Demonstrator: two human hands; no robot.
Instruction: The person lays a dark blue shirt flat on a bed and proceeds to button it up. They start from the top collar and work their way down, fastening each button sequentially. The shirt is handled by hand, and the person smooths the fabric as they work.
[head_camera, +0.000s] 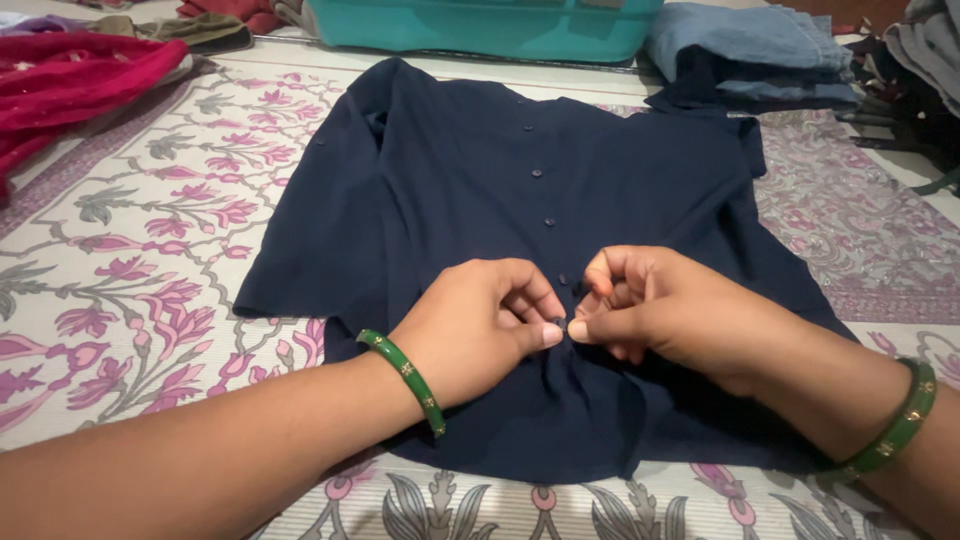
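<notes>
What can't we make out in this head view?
- Button at the fingertips: mostly covered by left hand and right hand.
- Navy shirt hem: under both forearms.
- Teal tub: cut by top edge, contents unseen.
- Folded jeans: partly cropped.

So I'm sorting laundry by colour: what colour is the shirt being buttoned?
Dark navy blue, plain with no pattern; the shirt shows best in the head view.
</notes>
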